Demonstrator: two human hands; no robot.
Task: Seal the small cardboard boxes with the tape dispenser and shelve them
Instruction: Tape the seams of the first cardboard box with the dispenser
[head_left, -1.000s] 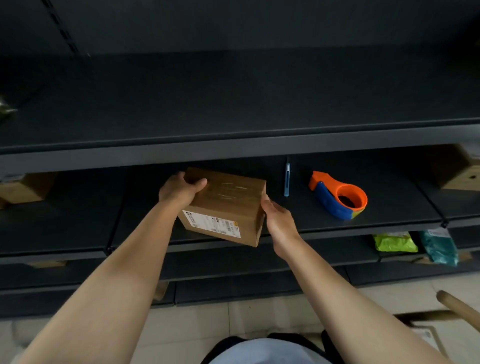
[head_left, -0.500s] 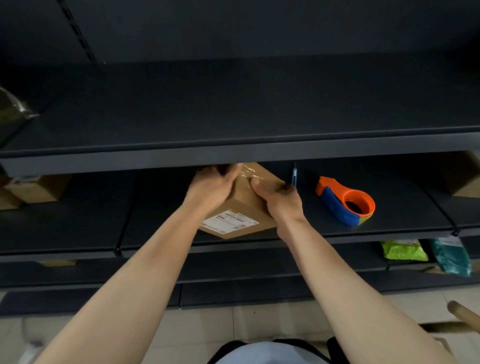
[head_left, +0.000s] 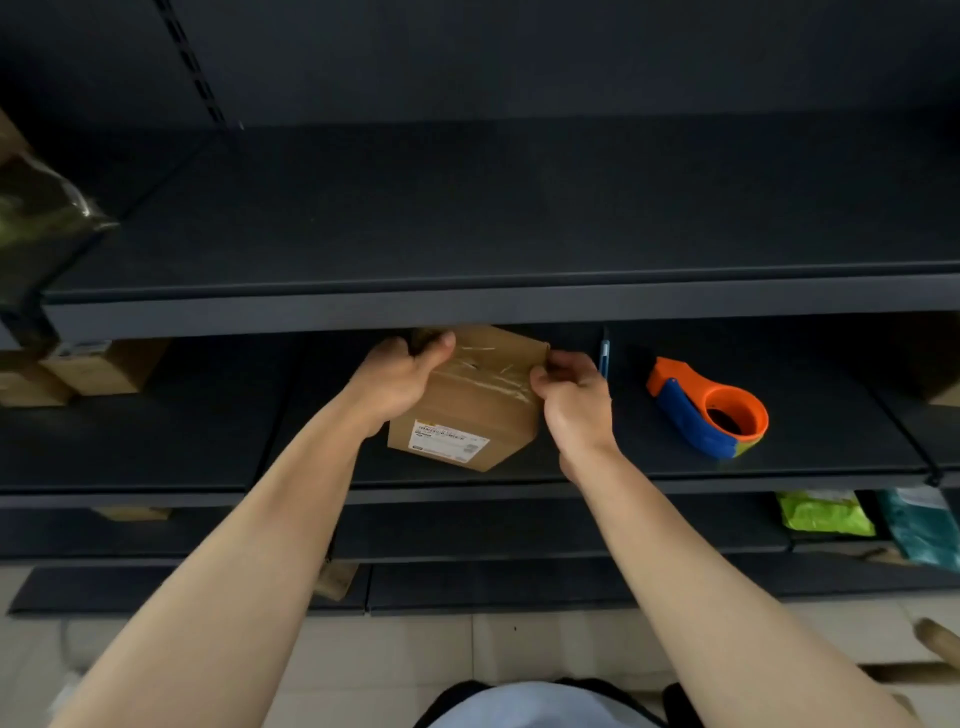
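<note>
Cardboard box (head_left: 467, 410), small and brown, is sitting at the centre of the frame, over the front part of the middle shelf (head_left: 182, 441) and just under the lip of the upper shelf (head_left: 519, 306). It is tilting, one corner pointing down toward the shelf's front edge; whether its underside is resting on the shelf cannot be told. A white label (head_left: 449, 441) is facing the camera on its near side, and clear tape (head_left: 493, 374) is running, wrinkled, across its top face.

Left hand (head_left: 395, 379) is gripping the box at its upper left edge, the thumb lying across the top and the fingers wrapping behind, out of sight. Right hand (head_left: 571, 400) is closing its curled fingers on the upper right corner, pinching at the end of the tape band.

Tape dispenser (head_left: 711, 410), orange and blue, is lying on the same shelf to the right of centre, well apart from the box and touched by neither hand. A slim blue object (head_left: 603, 358) is standing just behind the right hand; its kind cannot be made out.

Further brown boxes (head_left: 104, 364) are sitting at the left edge of the frame on the middle level. A plastic-wrapped package (head_left: 36, 218) is occupying the upper left. A green packet (head_left: 826, 514) and a teal packet (head_left: 919, 525) are lying on the lower shelf at the lower right.
</note>
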